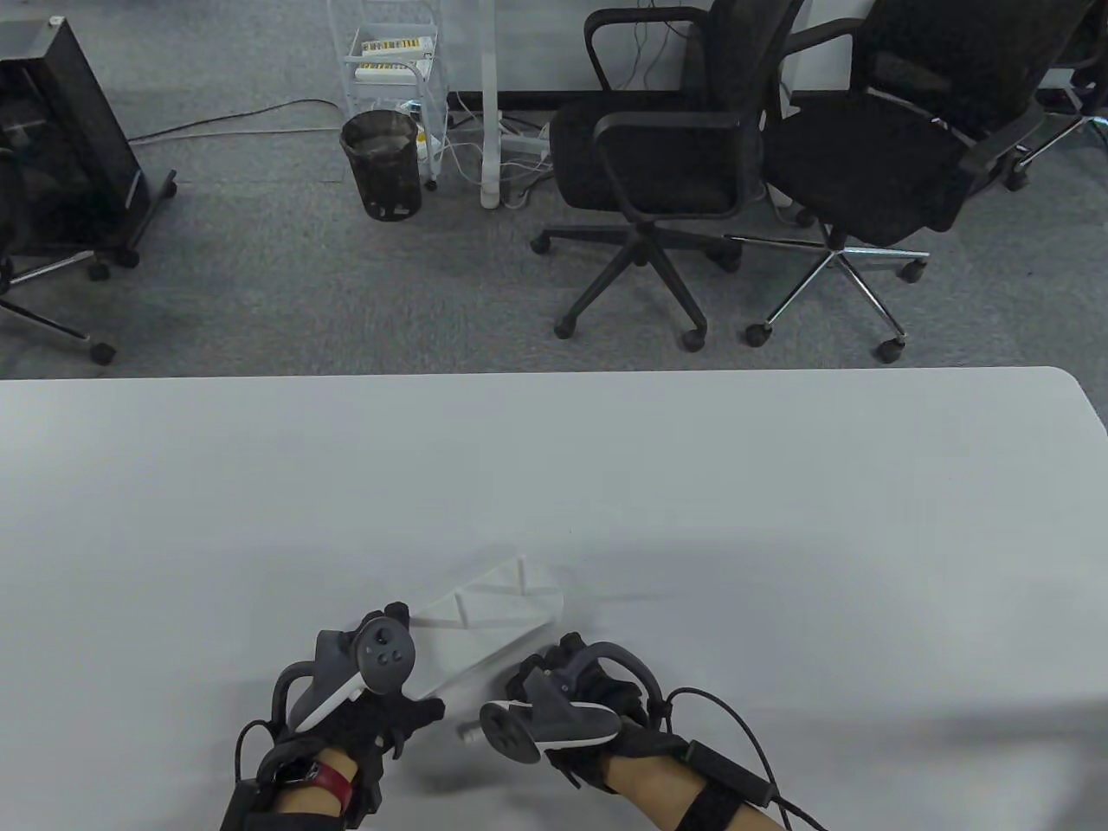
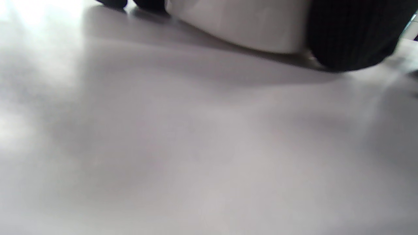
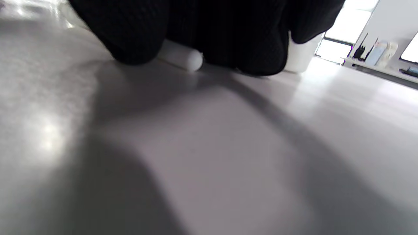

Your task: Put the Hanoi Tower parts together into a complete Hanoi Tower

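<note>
The white Hanoi base board [image 1: 485, 636] lies slanted on the table, with two thin white pegs [image 1: 522, 575] standing on it. My left hand [image 1: 381, 692] holds the board's near left end. In the left wrist view a gloved finger [image 2: 352, 32] presses against the board's edge [image 2: 245, 26]. My right hand [image 1: 567, 692] is just right of the board's near end, low on the table. Its gloved fingers [image 3: 137, 36] close over a loose white peg [image 3: 187, 59] lying on the table. The peg's end also shows in the table view [image 1: 472, 734]. No discs are in view.
The white table [image 1: 779, 519] stretches far and right of the hands, its far edge at mid-frame. Beyond it stand two black office chairs [image 1: 658, 164], a black bin [image 1: 381, 164] and a white trolley [image 1: 389, 61] on grey carpet.
</note>
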